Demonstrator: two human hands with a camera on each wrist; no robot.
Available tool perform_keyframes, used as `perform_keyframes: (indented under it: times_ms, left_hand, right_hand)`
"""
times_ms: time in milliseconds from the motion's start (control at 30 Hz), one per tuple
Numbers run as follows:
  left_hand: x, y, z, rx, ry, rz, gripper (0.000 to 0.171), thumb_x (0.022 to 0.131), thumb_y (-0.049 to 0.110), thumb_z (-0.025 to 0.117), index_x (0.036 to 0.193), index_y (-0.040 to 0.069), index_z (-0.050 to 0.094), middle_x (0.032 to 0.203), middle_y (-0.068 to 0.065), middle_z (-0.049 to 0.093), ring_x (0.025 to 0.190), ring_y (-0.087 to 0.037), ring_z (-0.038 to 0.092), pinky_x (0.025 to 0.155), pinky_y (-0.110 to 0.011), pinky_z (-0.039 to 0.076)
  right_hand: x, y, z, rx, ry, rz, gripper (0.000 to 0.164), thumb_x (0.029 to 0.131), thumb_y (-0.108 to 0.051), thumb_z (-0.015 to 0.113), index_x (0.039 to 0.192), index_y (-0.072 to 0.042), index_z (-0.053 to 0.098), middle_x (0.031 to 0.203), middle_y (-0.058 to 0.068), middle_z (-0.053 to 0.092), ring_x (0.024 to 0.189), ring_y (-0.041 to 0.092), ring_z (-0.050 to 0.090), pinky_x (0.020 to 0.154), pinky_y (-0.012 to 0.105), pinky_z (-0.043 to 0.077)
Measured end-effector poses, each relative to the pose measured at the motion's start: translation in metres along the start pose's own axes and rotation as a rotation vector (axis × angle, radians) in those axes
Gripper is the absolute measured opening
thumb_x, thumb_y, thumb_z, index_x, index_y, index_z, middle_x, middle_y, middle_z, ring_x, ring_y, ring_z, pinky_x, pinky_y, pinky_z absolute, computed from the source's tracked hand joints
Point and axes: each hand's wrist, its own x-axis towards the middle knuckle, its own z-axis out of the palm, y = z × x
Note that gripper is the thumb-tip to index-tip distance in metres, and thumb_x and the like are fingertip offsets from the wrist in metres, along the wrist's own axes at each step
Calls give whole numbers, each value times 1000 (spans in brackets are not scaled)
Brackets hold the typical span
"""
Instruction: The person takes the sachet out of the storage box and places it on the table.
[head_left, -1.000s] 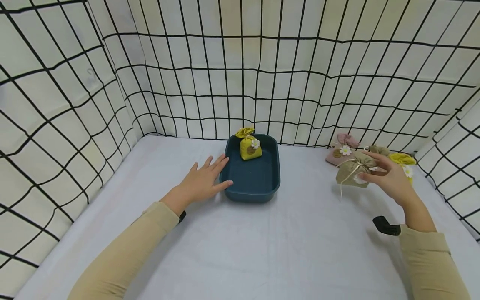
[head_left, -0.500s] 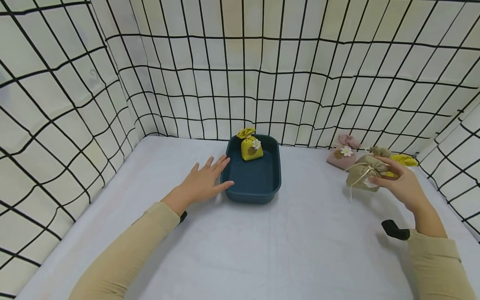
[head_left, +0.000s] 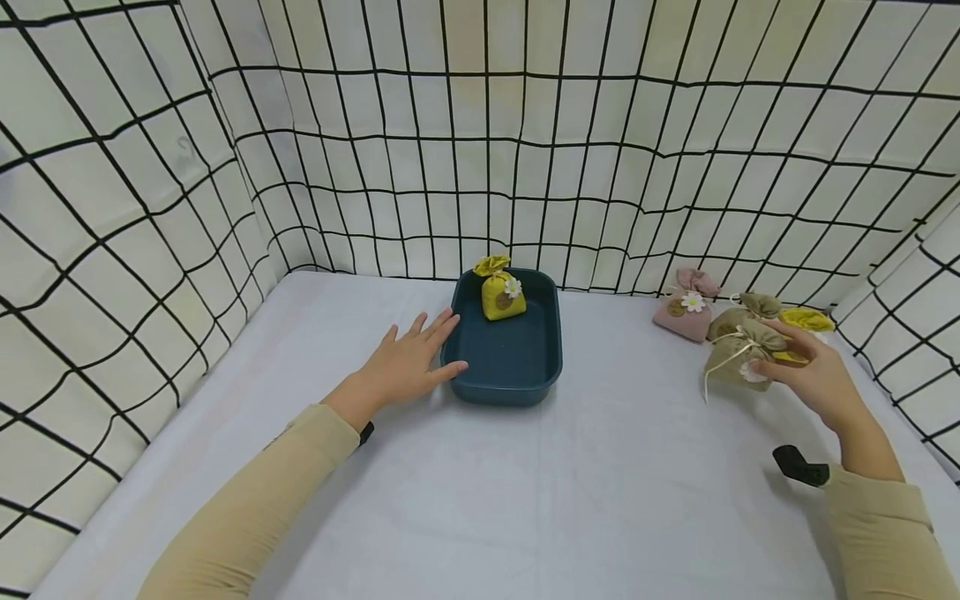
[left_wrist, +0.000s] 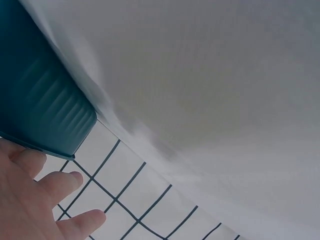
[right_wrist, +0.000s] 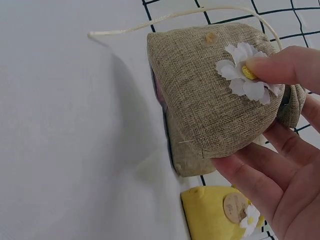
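My right hand (head_left: 813, 375) pinches a beige drawstring sachet (right_wrist: 205, 95) between thumb and fingers, with the thumb on its white flower (right_wrist: 245, 75). A gap shows between this sachet and the white tabletop in the right wrist view. Behind it are a pink sachet (head_left: 684, 312), a second beige sachet (head_left: 759, 304) and a yellow sachet (right_wrist: 212, 212). On the left, my left hand (head_left: 408, 362) lies with spread, straight fingers against the rim of a dark teal tray (head_left: 506, 392). Inside that tray, at its far left, sits another yellow sachet (head_left: 501, 296).
A black wire grid (head_left: 525, 150) with white backing walls in the back and both sides. White cloth (head_left: 570, 483) covers the table. A black wrist device (head_left: 801, 467) sticks out beside the right sleeve.
My right hand has moved to the right and slightly toward me with the beige sachet, away from the pink sachet. My left hand stays at the tray.
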Motion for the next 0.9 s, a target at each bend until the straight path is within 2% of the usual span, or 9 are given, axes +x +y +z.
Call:
perform_keyframes:
  times_ms: [133, 200, 267, 367, 500, 633, 767, 833, 900]
  left_hand:
    - [-1, 0, 0, -4, 4, 2, 86, 103, 64, 46, 167, 15, 14, 172, -5, 10, 155, -39, 11, 117, -70, 11]
    - [-1, 0, -1, -8, 6, 4, 86, 103, 64, 46, 167, 15, 14, 172, -5, 10, 155, -39, 11, 117, -70, 11]
    - [-2, 0, -1, -13, 7, 6, 86, 103, 64, 46, 167, 15, 14, 172, -4, 10, 155, -39, 11, 117, -70, 11]
    - [-1, -1, 0, -14, 9, 10, 87, 103, 64, 46, 167, 15, 14, 172, -5, 10, 155, -39, 11, 117, -71, 11]
    - [0, -2, 1, -11, 9, 10, 87, 102, 65, 45, 167, 15, 14, 172, -5, 11, 155, -40, 11, 116, -71, 11]
    - [0, -2, 1, -14, 9, 9, 87, 102, 65, 45, 167, 15, 14, 172, -6, 11, 155, -40, 11, 117, -71, 11]
    - [0, -2, 1, -17, 8, 9, 87, 102, 65, 45, 167, 15, 14, 172, -5, 10, 155, -40, 11, 117, -71, 11]
    - [0, -2, 2, -17, 6, 8, 87, 102, 66, 44, 167, 16, 14, 172, -5, 10, 155, -39, 11, 117, -71, 11]
    - [0, -2, 2, -15, 6, 7, 87, 102, 66, 43, 167, 16, 14, 172, -4, 10, 155, -39, 11, 117, -71, 12]
  right_hand:
    - [0, 7, -2, -15, 5, -8, 73, 98, -31, 72, 162, -26, 36, 146, 28, 41, 117, 24, 51, 86, 41, 49]
    - [0, 10, -2, -17, 3, -2, 72, 99, -31, 72, 162, -26, 36, 146, 28, 41, 115, 23, 50, 85, 40, 48]
    - [-1, 13, -2, -9, 2, 2, 72, 99, -31, 71, 162, -24, 36, 146, 29, 40, 119, 30, 50, 88, 49, 48]
    - [-1, 18, -2, -13, 13, 1, 71, 98, -32, 72, 160, -23, 39, 137, 10, 50, 119, 29, 49, 88, 52, 46]
    - [-1, 24, -5, -8, 23, -10, 67, 97, -32, 74, 157, -25, 45, 116, -25, 48, 104, 0, 48, 81, 30, 46]
    - [-1, 30, -8, 14, 21, -15, 64, 96, -30, 76, 154, -26, 48, 109, -32, 48, 97, -10, 46, 72, 13, 44]
    - [-1, 34, -12, -15, 25, 0, 67, 97, -33, 74, 156, -24, 46, 117, -21, 51, 104, 1, 49, 80, 27, 47]
    - [-1, 36, -14, -17, 21, 16, 70, 98, -33, 73, 160, -24, 41, 130, -1, 53, 119, 20, 51, 89, 47, 48]
    - [-2, 38, -17, -1, 20, 38, 74, 99, -34, 71, 162, -26, 35, 143, 22, 45, 134, 43, 40, 96, 68, 40]
